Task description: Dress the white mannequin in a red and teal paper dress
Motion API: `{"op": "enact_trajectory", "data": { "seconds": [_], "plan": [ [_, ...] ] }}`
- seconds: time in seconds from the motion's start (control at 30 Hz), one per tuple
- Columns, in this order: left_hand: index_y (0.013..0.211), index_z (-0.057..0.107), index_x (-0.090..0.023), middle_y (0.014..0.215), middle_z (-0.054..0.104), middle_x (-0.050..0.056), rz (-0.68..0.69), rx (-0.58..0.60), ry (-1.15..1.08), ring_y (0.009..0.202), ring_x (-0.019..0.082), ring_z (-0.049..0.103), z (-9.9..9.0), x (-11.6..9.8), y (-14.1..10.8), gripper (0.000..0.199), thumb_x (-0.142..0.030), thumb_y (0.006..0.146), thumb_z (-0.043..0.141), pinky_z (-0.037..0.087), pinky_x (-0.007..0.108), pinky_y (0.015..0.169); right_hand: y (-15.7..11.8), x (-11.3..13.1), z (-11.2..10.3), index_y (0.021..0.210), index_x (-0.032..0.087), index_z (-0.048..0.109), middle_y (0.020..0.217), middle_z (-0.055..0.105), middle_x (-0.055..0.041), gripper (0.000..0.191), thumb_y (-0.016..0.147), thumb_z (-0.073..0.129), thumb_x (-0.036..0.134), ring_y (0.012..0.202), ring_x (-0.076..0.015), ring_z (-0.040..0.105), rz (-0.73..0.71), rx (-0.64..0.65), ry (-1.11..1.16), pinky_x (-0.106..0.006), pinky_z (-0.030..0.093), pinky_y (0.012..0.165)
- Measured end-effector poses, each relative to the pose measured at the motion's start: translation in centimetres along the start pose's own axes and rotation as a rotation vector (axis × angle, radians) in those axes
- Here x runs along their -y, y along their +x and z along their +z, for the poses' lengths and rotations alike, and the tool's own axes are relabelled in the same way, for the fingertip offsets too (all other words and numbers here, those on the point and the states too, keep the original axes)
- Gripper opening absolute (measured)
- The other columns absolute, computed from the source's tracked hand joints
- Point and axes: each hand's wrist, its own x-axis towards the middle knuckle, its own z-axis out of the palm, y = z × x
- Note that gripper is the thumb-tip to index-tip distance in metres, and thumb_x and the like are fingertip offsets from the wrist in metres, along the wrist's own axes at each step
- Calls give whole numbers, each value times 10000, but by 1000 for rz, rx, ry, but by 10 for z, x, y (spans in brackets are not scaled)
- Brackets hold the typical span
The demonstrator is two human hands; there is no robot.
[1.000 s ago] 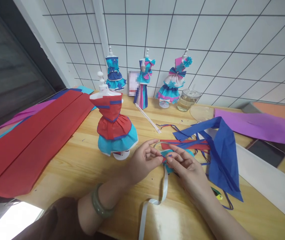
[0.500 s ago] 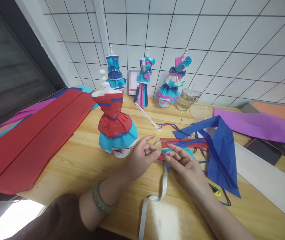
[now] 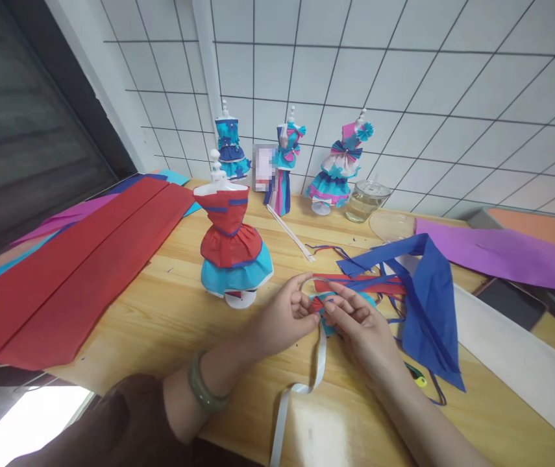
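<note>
Between my two hands is a small gathered red fabric piece (image 3: 317, 303) with a bit of blue at its edge. My left hand (image 3: 287, 318) has its fingers closed on the left side of it. From the right, my right hand (image 3: 359, 321) pinches it with thumb and fingers. A thin pale ring (image 3: 312, 279) curves just behind the fingertips. Turquoise fabric (image 3: 367, 298) lies under and behind my right hand, partly hidden. A white ribbon-like strip (image 3: 321, 363) trails from below my hands to the table's front edge.
A small mannequin (image 3: 231, 243) in a red and turquoise dress stands left of my hands. Several dressed mannequins (image 3: 335, 175) and a glass jar (image 3: 365, 202) line the wall. Red fabric sheets (image 3: 97, 259) lie left; blue fabric (image 3: 430, 318) and a phone (image 3: 508, 301) lie right.
My left fingers have shifted on the red fabric piece, the index finger now reaching up near the pale ring. My right hand keeps its pinch. The view has tilted slightly.
</note>
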Motion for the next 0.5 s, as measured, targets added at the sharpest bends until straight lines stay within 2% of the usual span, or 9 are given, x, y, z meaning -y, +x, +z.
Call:
{"op": "enact_trajectory", "data": {
  "seconds": [0.13,0.2,0.27,0.37,0.43,0.47,0.5],
  "plan": [
    [1350,371,-261,939,592,43,117,-29,390,687,135,572,4,-1,-12,728,-251,695,687,474,269,631,4,2,-6,1040,226,628,769,652,18,478,607,815,301,656,-118,596,-47,-91,-4,-211,485,602],
    [1310,435,-240,971,628,69,226,-38,550,703,161,591,5,-8,-19,623,-306,733,662,476,295,655,6,2,-8,1060,243,624,760,648,32,507,595,820,293,644,-109,595,-61,-109,-6,-197,490,592],
    [1230,519,-204,922,665,89,367,-60,670,730,186,616,3,-18,-28,449,-333,806,586,474,316,696,7,3,-9,1081,241,617,766,647,25,530,594,818,298,650,-123,605,-86,-112,-12,-206,499,577],
    [1102,598,-189,784,688,88,608,-75,854,703,199,637,-5,-36,-44,271,-264,866,488,462,338,696,8,3,-10,1094,225,615,774,654,9,557,584,818,319,679,-155,625,-139,-118,-49,-235,516,592],
    [1055,610,-202,740,684,83,778,-77,945,675,205,633,-16,-47,-55,242,-193,841,498,463,353,685,7,3,-9,1081,216,623,766,662,7,562,570,820,341,699,-166,631,-164,-132,-91,-243,522,614],
    [1041,603,-218,742,682,74,862,-99,948,661,199,625,-23,-52,-60,248,-161,815,519,468,349,678,7,3,-9,1069,213,626,761,665,7,562,561,822,350,705,-169,633,-171,-139,-106,-244,524,620],
    [1026,592,-237,756,678,62,941,-171,928,662,198,618,-31,-58,-63,261,-147,785,553,469,349,675,7,3,-8,1061,212,627,756,667,8,564,552,825,354,710,-171,634,-175,-146,-113,-244,525,623]
  ]
}}
